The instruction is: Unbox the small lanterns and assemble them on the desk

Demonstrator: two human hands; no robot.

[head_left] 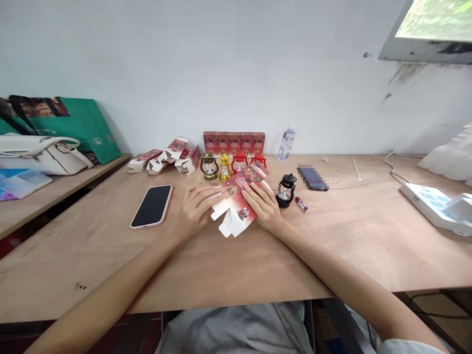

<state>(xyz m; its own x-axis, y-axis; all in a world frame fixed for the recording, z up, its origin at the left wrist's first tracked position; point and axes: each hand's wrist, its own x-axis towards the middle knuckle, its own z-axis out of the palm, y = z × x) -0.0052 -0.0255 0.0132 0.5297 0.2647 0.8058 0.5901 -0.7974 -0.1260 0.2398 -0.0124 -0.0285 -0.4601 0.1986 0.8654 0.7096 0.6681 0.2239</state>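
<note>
Between my hands is a red printed carton (236, 196), tilted above the table, with its white end flaps (231, 224) sticking out toward me. My left hand (197, 206) grips its left edge, fingers bent over the top. My right hand (263, 204) holds the right side, with its fingers laid across the printed face; the thumb is hidden. Just right of that hand stands a black lantern (285, 191) with a clear body. Behind the carton are a bronze lantern (209, 166), a gold lantern (225, 167) and two red lanterns (239, 161), partly covered.
Several closed red boxes (228, 142) line the wall, with open cartons (169, 156) to their left. A phone (152, 206) lies left. Rightward are a small screwdriver (301, 204), a dark pixelated object (312, 178), a bottle (286, 143) and a power strip (435, 206).
</note>
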